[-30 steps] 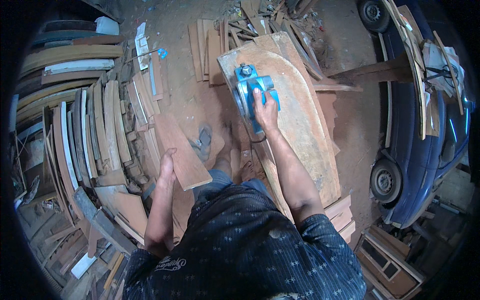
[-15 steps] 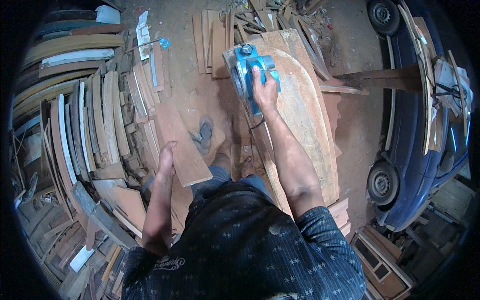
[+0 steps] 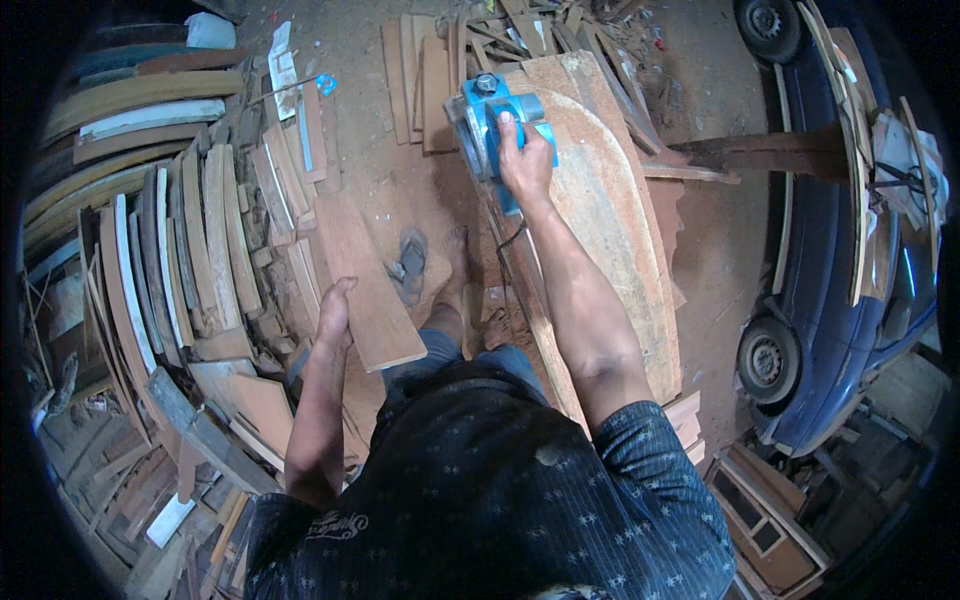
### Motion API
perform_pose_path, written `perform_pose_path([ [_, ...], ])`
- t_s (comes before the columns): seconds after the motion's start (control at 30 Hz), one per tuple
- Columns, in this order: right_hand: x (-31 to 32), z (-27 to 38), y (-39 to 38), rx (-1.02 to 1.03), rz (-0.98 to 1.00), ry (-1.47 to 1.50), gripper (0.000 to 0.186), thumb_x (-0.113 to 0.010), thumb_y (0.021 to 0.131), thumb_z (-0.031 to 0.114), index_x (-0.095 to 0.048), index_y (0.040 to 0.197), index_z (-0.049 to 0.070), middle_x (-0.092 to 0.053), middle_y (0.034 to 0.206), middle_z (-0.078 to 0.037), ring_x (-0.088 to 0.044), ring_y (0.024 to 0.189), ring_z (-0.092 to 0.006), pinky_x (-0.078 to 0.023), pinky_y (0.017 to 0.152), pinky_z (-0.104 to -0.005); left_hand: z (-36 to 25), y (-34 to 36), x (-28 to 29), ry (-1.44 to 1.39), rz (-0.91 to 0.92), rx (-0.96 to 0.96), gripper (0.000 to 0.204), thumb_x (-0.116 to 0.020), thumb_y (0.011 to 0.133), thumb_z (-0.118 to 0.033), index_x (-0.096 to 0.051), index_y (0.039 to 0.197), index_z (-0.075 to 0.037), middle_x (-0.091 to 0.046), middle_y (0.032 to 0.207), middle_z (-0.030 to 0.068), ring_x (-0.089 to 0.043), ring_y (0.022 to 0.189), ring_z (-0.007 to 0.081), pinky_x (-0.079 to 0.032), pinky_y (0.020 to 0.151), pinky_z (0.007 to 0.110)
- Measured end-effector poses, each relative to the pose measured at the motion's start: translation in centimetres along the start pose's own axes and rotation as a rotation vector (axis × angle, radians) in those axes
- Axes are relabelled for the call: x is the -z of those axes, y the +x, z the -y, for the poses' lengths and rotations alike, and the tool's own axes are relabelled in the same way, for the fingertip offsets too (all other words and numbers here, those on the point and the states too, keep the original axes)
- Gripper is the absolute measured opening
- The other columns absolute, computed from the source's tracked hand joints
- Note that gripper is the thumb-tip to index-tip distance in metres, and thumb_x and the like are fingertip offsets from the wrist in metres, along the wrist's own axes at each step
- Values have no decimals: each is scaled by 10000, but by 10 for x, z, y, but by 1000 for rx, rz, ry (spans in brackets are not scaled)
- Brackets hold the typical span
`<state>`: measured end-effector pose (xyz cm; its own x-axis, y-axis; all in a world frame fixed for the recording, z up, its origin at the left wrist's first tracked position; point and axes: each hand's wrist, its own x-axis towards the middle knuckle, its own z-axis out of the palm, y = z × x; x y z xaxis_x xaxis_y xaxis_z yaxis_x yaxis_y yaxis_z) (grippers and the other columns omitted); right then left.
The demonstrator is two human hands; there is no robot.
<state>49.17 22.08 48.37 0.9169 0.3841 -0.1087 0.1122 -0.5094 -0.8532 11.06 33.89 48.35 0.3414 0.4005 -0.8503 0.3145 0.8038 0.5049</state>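
A blue electric planer (image 3: 493,125) rests at the far left corner of a long wooden workbench top (image 3: 605,220). My right hand (image 3: 525,160) is wrapped round its handle, thumb on top. From the planer a dark cord (image 3: 513,237) hangs down along the bench's left edge. On my left, a flat reddish-brown board (image 3: 365,285) is held at a slant by its outer edge. My left hand (image 3: 337,310) grips it with the thumb on the upper face; the other fingers are hidden beneath the board.
Stacks of planks (image 3: 210,230) fill the left side. Loose boards (image 3: 435,90) and scraps lie beyond the bench. A blue vehicle (image 3: 825,270) stands on the right, with a wooden beam (image 3: 760,150) between it and the bench. Grey sandals (image 3: 411,265) lie near my feet.
The board in my left hand has turned very slightly. The planer has shifted a little in the picture, still in my right hand; the whole view has moved slightly as well.
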Motion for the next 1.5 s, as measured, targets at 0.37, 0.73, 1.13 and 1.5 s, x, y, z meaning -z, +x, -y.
perform_pose_path([
  [0.37, 130, -47, -109, -105, 17, 3, 530, -631, 985, 465, -717, 1194, -14, -732, 1093, -275, -715, 1039, -369, -524, 910, -434, 25, -17, -23, -18, 50, -119, 392, -570, 927, -248, -598, 1206, 26, -681, 1076, 158, -687, 1003, 286, -547, 918, 429],
  [0.73, 277, -273, -290, -531, -37, 124, 518, -611, 1009, 488, -682, 929, -19, -653, 767, -94, -621, 647, -177, -490, 572, -338, 114, -79, -151, -101, 12, -518, 370, -549, 948, -58, -544, 1304, 42, -667, 1184, 127, -655, 1037, 243, -524, 939, 367],
  [1.13, 232, -122, -319, 440, 446, -270, 770, -711, 794, 95, -420, 1497, -26, -503, 1490, -251, -489, 1394, -392, -377, 1182, -450, 175, -69, -311, 375, -223, -949, 734, -596, 906, -69, -273, 1536, 129, -398, 1527, 363, -446, 1399, 463, -345, 1203, 444],
  [1.5, 189, -158, -332, 292, 308, -173, 397, -684, 951, 122, -600, 1314, -13, -709, 1076, -247, -703, 1010, -396, -542, 872, -440, 197, -10, -333, 429, -193, -763, 850, -601, 910, -161, -153, 1595, 69, -249, 1624, 338, -243, 1529, 438, -208, 1266, 457],
])
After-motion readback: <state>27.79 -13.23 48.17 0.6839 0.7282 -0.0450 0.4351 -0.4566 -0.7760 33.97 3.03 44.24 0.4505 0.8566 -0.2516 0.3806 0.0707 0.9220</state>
